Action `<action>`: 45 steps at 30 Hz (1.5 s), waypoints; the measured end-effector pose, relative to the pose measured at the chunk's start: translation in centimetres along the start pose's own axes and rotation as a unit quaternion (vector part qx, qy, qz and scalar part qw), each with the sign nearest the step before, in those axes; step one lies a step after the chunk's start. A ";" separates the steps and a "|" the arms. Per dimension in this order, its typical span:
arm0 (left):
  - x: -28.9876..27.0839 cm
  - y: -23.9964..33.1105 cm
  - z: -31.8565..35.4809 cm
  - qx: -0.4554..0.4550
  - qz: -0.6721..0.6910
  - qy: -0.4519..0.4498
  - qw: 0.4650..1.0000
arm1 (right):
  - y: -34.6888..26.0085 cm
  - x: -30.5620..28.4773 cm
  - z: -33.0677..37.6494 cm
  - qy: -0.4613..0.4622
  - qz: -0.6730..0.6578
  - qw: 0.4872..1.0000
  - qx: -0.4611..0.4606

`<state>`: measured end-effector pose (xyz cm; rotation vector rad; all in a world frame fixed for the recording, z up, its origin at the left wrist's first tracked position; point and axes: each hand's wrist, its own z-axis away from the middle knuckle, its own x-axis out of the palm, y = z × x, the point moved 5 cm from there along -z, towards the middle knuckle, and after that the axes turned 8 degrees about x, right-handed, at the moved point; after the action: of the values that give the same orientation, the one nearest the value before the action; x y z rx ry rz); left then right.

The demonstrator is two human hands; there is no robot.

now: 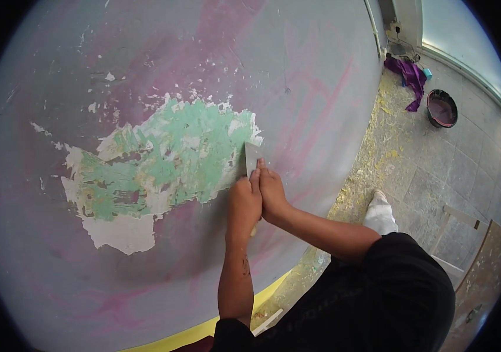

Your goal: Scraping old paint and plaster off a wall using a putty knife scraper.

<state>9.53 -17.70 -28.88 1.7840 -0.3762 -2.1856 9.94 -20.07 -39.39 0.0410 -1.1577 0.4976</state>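
Note:
My left hand (244,200) is wrapped round the handle of a scraper (253,154) with a broad flat metal blade. Pressed up against it, my right hand (272,192) grips the same tool, one finger lying along the lower blade. The blade's edge meets the right border of a stripped patch (189,149) on the wall (315,53). That patch shows pale green and white layers with ragged edges. Around it the wall surface is grey with pink and purple smears. Most of the handle is hidden by my fingers; its end pokes out below them.
Yellowish flakes (386,135) litter the tiled floor along the wall's foot. A black bucket (442,109) with pinkish contents and a purple cloth (410,79) are at the far right. A wooden board (482,276) leans at the lower right. My shoe (379,196) rests on the floor.

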 end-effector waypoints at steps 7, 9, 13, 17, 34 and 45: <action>0.4 -2.6 2.3 0.017 -0.059 0.056 0.997 | 2.8 -1.0 -0.2 0.050 0.269 0.958 -0.086; 0.1 -1.6 1.3 -0.022 -0.014 0.019 0.999 | 2.4 -0.7 0.0 0.039 0.132 0.990 -0.022; 1.4 -3.0 2.3 0.053 -0.033 0.044 0.997 | 2.5 -1.2 1.7 0.018 0.064 0.997 0.028; -0.5 -1.3 1.2 -0.004 -0.013 0.041 0.999 | 1.8 0.0 0.3 0.015 0.070 0.997 0.021; 1.6 -1.5 1.9 0.141 -0.059 0.118 0.981 | 0.8 -2.0 -0.3 0.072 0.347 0.902 -0.248; 0.7 -0.6 2.8 0.140 -0.053 0.160 0.976 | 1.1 -1.5 -0.6 0.062 0.261 0.950 -0.157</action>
<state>6.61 -17.40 -29.16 2.3152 -0.5438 -1.9374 9.61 -19.47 -41.20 -0.5792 -1.1074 0.7616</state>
